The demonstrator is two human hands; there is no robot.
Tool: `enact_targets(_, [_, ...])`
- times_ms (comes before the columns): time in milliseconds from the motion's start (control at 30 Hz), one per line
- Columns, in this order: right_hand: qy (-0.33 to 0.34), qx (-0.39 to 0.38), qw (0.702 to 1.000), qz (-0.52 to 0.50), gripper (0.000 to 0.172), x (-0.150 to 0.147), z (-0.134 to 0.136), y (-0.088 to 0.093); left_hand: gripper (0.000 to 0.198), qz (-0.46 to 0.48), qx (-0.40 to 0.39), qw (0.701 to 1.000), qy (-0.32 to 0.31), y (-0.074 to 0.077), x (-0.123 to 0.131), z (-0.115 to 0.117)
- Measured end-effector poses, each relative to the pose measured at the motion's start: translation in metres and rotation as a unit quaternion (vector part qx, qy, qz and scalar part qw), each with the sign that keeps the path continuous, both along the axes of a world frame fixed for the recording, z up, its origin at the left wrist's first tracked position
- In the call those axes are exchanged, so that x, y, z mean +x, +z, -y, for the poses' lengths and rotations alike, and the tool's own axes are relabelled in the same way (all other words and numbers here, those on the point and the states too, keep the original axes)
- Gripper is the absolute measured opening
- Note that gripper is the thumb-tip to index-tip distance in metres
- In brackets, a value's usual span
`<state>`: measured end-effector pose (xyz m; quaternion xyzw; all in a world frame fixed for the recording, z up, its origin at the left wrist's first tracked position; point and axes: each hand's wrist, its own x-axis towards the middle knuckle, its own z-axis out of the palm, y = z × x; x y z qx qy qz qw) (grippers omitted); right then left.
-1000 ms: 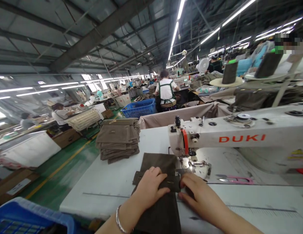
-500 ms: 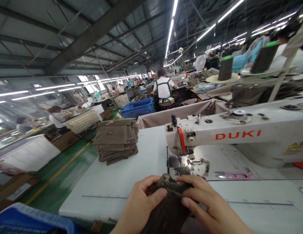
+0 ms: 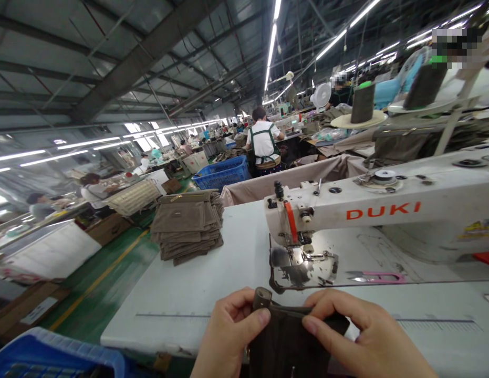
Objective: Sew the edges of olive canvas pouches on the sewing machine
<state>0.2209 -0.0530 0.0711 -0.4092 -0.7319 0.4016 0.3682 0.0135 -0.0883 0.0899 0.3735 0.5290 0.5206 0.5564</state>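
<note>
Both my hands hold up a dark brown fabric piece (image 3: 289, 341) at the bottom middle of the view, just in front of the sewing table's edge. My left hand (image 3: 228, 331) pinches its left corner, where a short folded tab (image 3: 262, 298) stands up. My right hand (image 3: 358, 331) grips the opposite top corner between thumb and fingers. The lower part of the piece runs out of the frame. Beyond the hands is the needle area (image 3: 303, 260) of a white DUKI sewing machine (image 3: 339, 215), and nothing lies under its foot.
On the white table (image 3: 189, 294), a stack of folded taupe fabric pieces (image 3: 185, 226) lies left of the machine. Pink-handled thread snips (image 3: 380, 277) lie to its right. A blue crate (image 3: 51, 357) sits at lower left. Co-workers, thread cones and machines fill the hall beyond.
The brown piece no longer lies flat by the needle. My hands have lifted it off the table and pulled it back toward me, gripping its top corners.
</note>
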Motion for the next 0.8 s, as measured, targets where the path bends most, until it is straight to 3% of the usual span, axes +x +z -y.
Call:
enact_targets(167, [0.009,0.002,1.000,0.005,0.020,0.000,-0.001,-0.008,0.027,0.019,-0.006,1.000,0.009,-0.003,0.001,0.000])
enact_targets(333, [0.018,-0.014,0.999,0.029,0.010,-0.002,-0.002,-0.010,0.033,0.006,-0.036,0.999,-0.032,-0.008,-0.007,-0.003])
enact_targets(400, [0.072,0.001,0.997,0.029,0.010,-0.003,-0.002,-0.007,0.034,-0.017,-0.061,0.996,-0.069,-0.007,-0.015,-0.007])
enact_targets(467, [0.173,0.027,0.984,0.018,0.028,-0.004,-0.002,-0.008,0.033,-0.068,-0.075,0.986,-0.129,-0.007,-0.023,-0.017])
enact_targets(533, [0.255,0.061,0.964,0.033,0.041,-0.009,-0.005,-0.016,0.029,-0.196,-0.062,0.957,-0.203,-0.010,-0.031,-0.034])
enact_targets(600, [0.270,0.119,0.950,0.107,0.042,-0.018,-0.013,-0.031,0.023,-0.354,-0.024,0.901,-0.250,-0.019,-0.034,-0.057])
enact_targets(700, [0.197,0.261,0.906,0.267,0.023,-0.034,-0.038,-0.054,0.008,-0.484,0.040,0.845,-0.224,-0.042,-0.030,-0.099])
enact_targets(800, [0.155,0.294,0.891,0.310,0.014,-0.043,-0.074,-0.067,0.005,-0.563,0.105,0.807,-0.143,-0.063,-0.016,-0.141])
